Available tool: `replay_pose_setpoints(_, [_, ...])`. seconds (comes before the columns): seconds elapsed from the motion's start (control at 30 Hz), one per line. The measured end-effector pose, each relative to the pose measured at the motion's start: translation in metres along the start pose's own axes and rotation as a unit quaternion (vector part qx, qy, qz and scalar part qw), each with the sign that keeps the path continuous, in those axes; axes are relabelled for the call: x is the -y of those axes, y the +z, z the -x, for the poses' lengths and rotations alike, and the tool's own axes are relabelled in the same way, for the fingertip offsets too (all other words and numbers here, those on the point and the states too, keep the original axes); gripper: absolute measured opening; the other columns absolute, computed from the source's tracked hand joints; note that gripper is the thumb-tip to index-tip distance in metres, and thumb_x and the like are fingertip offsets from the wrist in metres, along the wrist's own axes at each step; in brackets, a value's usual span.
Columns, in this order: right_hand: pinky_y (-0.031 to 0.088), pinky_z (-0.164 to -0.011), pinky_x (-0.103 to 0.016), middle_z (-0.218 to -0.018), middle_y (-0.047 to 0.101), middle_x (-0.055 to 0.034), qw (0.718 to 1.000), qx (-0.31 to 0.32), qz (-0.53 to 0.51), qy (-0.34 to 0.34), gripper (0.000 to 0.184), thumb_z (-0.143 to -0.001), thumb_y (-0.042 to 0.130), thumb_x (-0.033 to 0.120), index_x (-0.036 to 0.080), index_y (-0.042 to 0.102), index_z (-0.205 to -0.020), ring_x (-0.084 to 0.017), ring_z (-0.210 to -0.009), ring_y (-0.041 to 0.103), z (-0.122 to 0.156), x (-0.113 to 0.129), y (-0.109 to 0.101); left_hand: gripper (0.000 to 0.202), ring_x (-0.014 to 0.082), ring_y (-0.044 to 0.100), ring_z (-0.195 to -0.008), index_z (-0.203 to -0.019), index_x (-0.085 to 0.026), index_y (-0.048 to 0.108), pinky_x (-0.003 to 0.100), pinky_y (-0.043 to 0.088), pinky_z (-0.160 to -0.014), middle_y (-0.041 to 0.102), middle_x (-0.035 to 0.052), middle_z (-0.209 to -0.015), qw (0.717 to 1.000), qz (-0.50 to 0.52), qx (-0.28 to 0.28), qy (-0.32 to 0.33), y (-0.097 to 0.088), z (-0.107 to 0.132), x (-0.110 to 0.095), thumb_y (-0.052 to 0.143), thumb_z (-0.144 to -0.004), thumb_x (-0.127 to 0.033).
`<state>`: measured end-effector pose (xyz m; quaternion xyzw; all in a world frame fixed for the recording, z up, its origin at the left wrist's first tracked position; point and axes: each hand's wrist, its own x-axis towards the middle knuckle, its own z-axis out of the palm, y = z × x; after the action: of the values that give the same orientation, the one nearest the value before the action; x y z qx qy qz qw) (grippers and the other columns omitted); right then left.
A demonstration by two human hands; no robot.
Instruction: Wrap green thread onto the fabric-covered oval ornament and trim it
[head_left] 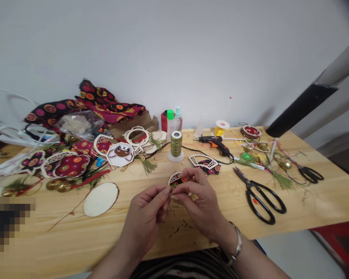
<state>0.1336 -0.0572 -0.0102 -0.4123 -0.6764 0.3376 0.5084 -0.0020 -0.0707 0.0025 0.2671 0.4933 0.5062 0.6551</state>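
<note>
My left hand [149, 211] and my right hand [202, 201] meet above the front of the table, thumbs and fingertips pinched together. Whatever small thing is between the fingertips is too fine to make out. Just beyond them, partly covered by my right hand, is a round wooden fretwork ornament [174, 179] with dark patterned fabric; whether my fingers touch it I cannot tell. A fan-shaped wooden frame [204, 163] on patterned fabric lies behind my right hand. A cone of olive thread [176, 145] stands upright beyond the ornament.
Large black-handled scissors [260, 195] lie at right, with smaller scissors [310, 174] farther off. A glue gun [213, 144] and a yellow spool [221, 128] sit behind. At left are a white oval disc [101, 199], an octagonal animal-face piece [120, 155] and piled fabric [104, 99].
</note>
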Motion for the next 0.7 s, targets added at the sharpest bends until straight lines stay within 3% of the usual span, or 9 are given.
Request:
replay_pose_setpoints(0.37, [0.043, -0.084, -0.031, -0.099, 0.048, -0.0058, 0.998, 0.008, 0.056, -0.032, 0.009, -0.081, 0.058, 0.011, 0.017, 0.063, -0.076, -0.016, -0.096, 0.050, -0.0012, 0.0012, -0.0029, 0.018, 0.0032, 0.031, -0.039, -0.067, -0.013, 0.070, 0.019, 0.019, -0.038, 0.057, -0.0003, -0.051, 1.000, -0.028, 0.007, 0.006, -0.0032, -0.0007, 0.0012, 0.074, -0.064, -0.030])
replay_pose_setpoints(0.7, [0.042, -0.087, -0.034, -0.101, 0.049, -0.0052, 0.990, 0.000, 0.125, -0.059, 0.014, -0.083, 0.053, 0.008, 0.018, 0.062, -0.082, -0.016, -0.096, 0.049, 0.0000, 0.0027, -0.0049, 0.018, 0.0037, 0.030, -0.041, -0.064, -0.013, 0.070, 0.020, 0.022, -0.039, 0.060, 0.0011, -0.055, 0.999, -0.050, 0.001, 0.012, -0.0025, -0.0022, 0.0017, 0.072, -0.065, -0.031])
